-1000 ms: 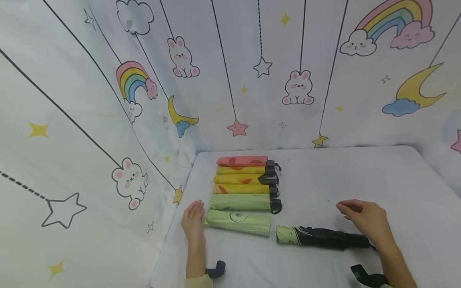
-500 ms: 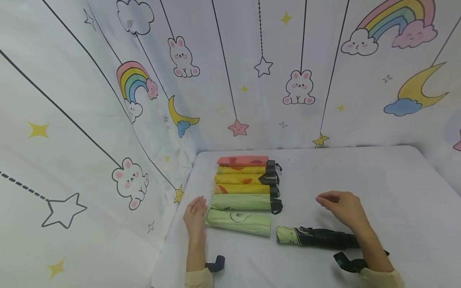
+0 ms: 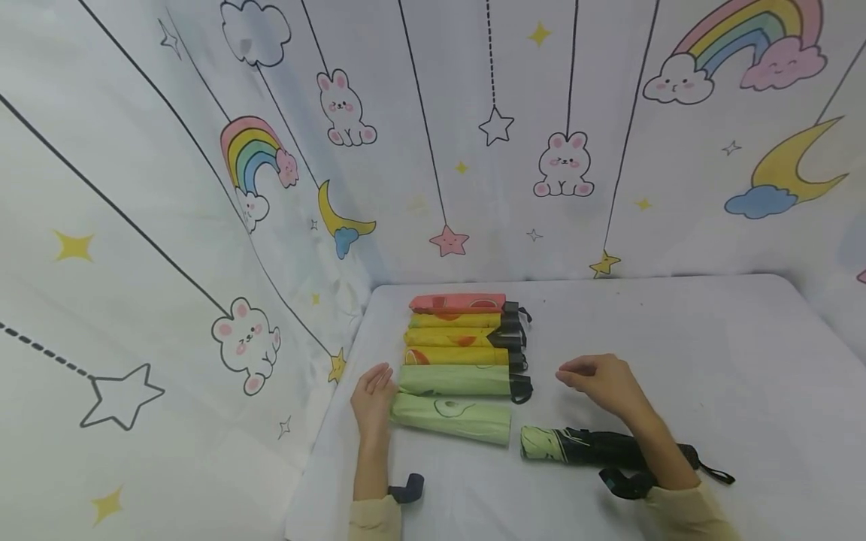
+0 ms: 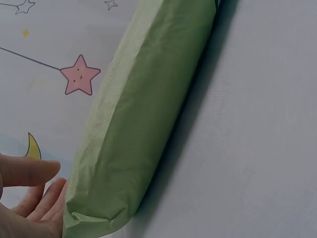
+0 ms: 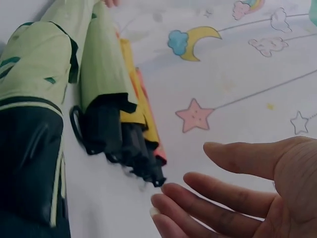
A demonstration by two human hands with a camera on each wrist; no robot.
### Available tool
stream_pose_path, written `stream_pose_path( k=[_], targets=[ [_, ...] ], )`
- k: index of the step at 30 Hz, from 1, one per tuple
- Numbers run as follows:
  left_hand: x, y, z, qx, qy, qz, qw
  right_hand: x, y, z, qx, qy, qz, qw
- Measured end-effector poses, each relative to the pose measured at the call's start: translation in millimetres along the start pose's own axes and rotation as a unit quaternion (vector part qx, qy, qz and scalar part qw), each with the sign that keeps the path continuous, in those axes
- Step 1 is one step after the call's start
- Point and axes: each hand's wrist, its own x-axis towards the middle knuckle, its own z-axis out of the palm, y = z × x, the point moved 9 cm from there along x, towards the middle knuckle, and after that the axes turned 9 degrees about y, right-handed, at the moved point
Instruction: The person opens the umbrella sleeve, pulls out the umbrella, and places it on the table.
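My left hand (image 3: 374, 398) is beside the left end of a light green avocado-print umbrella sleeve (image 3: 460, 419). Its thumb and fingers are apart at the end of green fabric (image 4: 133, 109) in the left wrist view; contact is hard to tell. My right hand (image 3: 604, 383) hovers over the table with nothing in it, fingers loosely bent. Below it lies a folded umbrella (image 3: 588, 448), green at its left end and black toward the handle, partly hidden by my forearm. The right wrist view shows the thumb and fingers (image 5: 233, 198) apart, near the black handles.
Behind the sleeve lie a green covered umbrella (image 3: 453, 380), several yellow ones (image 3: 456, 337) and a pink one (image 3: 456, 303), side by side with black handles rightward. The white table (image 3: 731, 353) meets a patterned cloth wall (image 3: 487, 188) at the back and left.
My right hand has moved left and slightly away from me, passing over the uncovered umbrella toward the row. My left hand has shifted slightly forward and right. The umbrellas lie still.
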Motion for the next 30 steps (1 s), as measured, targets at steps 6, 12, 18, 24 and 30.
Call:
stream_pose_path(
  k=[6,12,18,24,30],
  targets=[
    [2.6,1.2,3.9,0.014,-0.003,-0.004,0.9999,11,-6,21,-0.003,-0.018,-0.002,1.0],
    [2.1,3.8,5.5,0.031,0.007,-0.009,0.9995,21,-7,36,0.005,-0.042,0.007,0.999],
    [2.9,-0.2,6.4,0.037,0.006,-0.012,0.9992,31,-4,56,0.005,-0.08,0.025,0.996],
    [2.9,-0.9,13.8,0.028,0.004,-0.007,0.9996,33,3,72,0.009,-0.105,0.039,0.994],
    [1.4,-2.9,18.5,0.043,0.007,-0.005,0.999,35,4,82,0.016,-0.11,0.041,0.993]
  ],
)
